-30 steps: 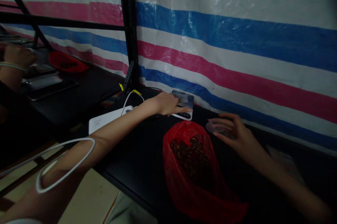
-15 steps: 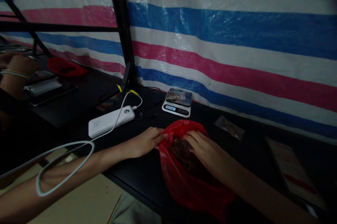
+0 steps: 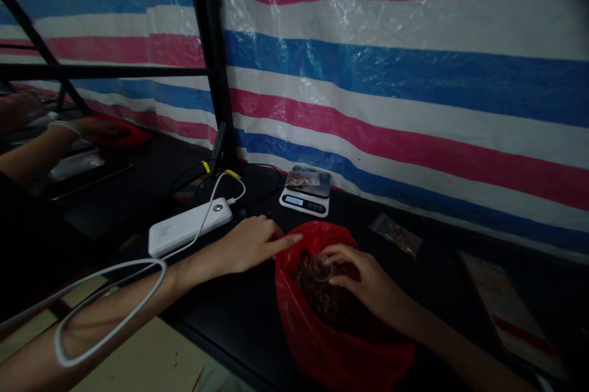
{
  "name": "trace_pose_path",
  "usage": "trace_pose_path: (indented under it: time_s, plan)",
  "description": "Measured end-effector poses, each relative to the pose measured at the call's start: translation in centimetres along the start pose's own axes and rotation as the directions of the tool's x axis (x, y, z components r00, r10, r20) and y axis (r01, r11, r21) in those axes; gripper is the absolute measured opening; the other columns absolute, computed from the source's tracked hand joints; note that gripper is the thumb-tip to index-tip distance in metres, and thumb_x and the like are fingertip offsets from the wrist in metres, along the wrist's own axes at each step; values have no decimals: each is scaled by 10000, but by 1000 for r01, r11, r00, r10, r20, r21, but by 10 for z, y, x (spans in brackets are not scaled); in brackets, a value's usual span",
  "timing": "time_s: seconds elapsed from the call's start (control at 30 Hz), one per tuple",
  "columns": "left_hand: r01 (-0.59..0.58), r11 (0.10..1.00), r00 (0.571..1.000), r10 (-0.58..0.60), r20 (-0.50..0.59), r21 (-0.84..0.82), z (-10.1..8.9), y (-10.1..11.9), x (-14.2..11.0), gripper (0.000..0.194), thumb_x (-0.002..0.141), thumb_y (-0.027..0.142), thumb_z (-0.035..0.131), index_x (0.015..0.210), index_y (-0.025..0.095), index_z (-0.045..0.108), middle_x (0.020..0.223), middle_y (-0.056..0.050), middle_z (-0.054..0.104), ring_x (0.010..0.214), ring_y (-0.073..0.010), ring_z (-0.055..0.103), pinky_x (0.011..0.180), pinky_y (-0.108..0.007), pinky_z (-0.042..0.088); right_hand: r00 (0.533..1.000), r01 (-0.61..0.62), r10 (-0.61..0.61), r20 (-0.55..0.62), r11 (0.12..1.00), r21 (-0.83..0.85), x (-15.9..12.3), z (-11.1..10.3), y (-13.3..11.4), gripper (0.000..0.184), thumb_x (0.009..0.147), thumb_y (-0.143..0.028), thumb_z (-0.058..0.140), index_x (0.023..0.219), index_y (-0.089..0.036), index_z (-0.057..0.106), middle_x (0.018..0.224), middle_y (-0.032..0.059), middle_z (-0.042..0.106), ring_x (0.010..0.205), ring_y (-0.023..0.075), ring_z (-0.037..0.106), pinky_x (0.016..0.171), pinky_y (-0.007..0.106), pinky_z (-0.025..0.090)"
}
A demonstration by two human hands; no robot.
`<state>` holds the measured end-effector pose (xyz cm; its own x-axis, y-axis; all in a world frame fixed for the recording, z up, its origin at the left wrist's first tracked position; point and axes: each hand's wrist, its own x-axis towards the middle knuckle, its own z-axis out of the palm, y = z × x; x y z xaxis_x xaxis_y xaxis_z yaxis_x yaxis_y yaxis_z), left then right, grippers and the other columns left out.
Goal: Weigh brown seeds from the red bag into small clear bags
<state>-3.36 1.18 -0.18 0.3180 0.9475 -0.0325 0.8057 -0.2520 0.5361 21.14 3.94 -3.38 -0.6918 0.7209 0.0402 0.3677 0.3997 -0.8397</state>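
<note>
An open red plastic bag [image 3: 299, 330] stands on the black table, holding loose brown dried pieces [image 3: 326, 303]. My left hand [image 3: 251, 245] is closed on the bag's far left rim, its thumb lying over the edge. Inside the mouth, my right hand [image 3: 363, 275] pinches a small clear round cup [image 3: 321, 269] between thumb and fingers, just over the pieces. Whether the cup contains anything is too dark to tell. Behind the bag is a white digital scale [image 3: 304, 203] with a small filled zip bag [image 3: 302, 179] on its plate. Another filled zip bag [image 3: 396, 235] lies to the right.
A white power bank [image 3: 188, 226] lies left, its white cable [image 3: 110, 265] looping over my left forearm. A flat printed packet [image 3: 510, 312] is at right. Striped sheeting [image 3: 405, 85] hangs behind. At far left, a co-worker's hand [image 3: 99, 127] reaches into another red bag [image 3: 133, 136].
My right hand has drawn back slightly, and the clear cup now shows in its fingers. My left thumb has stretched further over the rim. The co-worker's hand has moved to the other red bag.
</note>
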Motion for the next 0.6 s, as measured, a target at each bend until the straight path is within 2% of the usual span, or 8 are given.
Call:
trace_pose_path:
  time_s: [0.07,0.13,0.23,0.33,0.43,0.5,0.6]
  plan:
    - [69,982,992,-49,-114,178,-14,-6,8,575,808,601,311,638,157,635,563,-34,569,559,-146,538,563,-242,359,1000,0,-1,11,999,47,-1,-7,-3,266,734,-174,584,997,-212,574,1001,35,632,952,190,580,868,337,439]
    - [76,965,976,-20,-218,251,-27,-14,22,539,808,596,323,795,173,655,726,-58,635,701,-184,587,640,-264,396,999,4,-7,32,995,100,-1,-17,-4,291,733,-234,604,1022,-212,572,1042,48,621,998,209,561,905,358,413]
    - [-90,962,942,167,-292,259,-39,-29,59,465,817,531,393,1076,185,562,1076,-74,591,1005,-201,534,834,-281,392,999,-10,3,38,981,196,1,-34,2,348,741,-326,606,1065,-219,539,1094,68,601,1041,221,544,913,368,410]
    - [-263,929,921,322,-218,259,-37,-43,107,573,781,492,494,1222,130,441,1261,-125,462,1176,-210,409,966,-289,313,998,-34,45,-36,962,272,11,-51,13,401,706,-401,631,1053,-236,517,1133,77,589,1069,227,535,919,373,413]
    - [-307,917,936,339,-92,254,-27,-51,153,759,689,523,588,1268,76,384,1321,-183,388,1220,-262,358,981,-315,299,992,-23,57,-114,958,286,24,-67,22,426,686,-423,648,1042,-240,503,1159,95,580,1087,235,527,949,399,387]
    - [-320,915,938,342,-52,244,-18,-53,177,785,641,527,628,1245,72,418,1290,-192,428,1184,-279,400,957,-328,320,988,-9,50,-146,963,268,34,-77,26,414,691,-413,649,1033,-233,501,1154,107,585,1079,239,535,957,418,377]
    - [-339,923,932,355,-67,182,-9,-54,196,638,632,482,652,1133,105,536,1144,-147,567,1031,-248,521,856,-293,384,978,11,41,-205,970,244,49,-88,32,378,688,-399,653,992,-221,517,1119,107,606,1061,239,548,955,430,376]
